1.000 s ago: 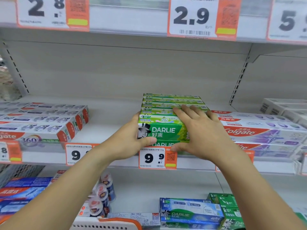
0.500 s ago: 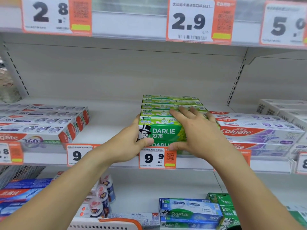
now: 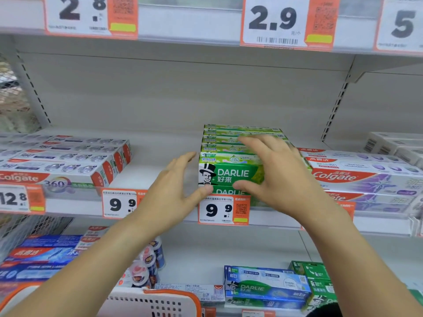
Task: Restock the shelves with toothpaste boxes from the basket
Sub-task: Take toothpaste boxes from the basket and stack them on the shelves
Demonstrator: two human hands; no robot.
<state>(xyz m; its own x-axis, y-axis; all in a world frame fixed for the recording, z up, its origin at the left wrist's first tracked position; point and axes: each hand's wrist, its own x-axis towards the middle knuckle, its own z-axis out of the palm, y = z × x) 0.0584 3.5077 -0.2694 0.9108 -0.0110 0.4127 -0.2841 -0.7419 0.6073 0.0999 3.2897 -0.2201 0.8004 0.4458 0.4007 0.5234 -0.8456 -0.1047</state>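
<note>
A stack of green Darlie toothpaste boxes point(image 3: 229, 175) stands on the middle shelf point(image 3: 160, 156), several deep and two high. My left hand point(image 3: 174, 193) is spread beside the stack's left end, its thumb tip touching the front lower corner. My right hand point(image 3: 274, 175) hovers in front of the stack's right part with its fingers spread and loose, gripping nothing. The white basket with an orange rim point(image 3: 146, 303) shows at the bottom edge.
Colgate 360 boxes point(image 3: 68, 161) lie left of the stack, purple Colgate boxes point(image 3: 361, 177) right of it. Bare shelf lies between the Colgate 360 boxes and the Darlie stack. Price tags point(image 3: 219, 209) line the shelf edge. The lower shelf holds more toothpaste boxes point(image 3: 265, 287) and small bottles point(image 3: 148, 264).
Both hands have let go of the front Darlie box and opened. The left hand drew away to the left; the right hand lifted off the stack.
</note>
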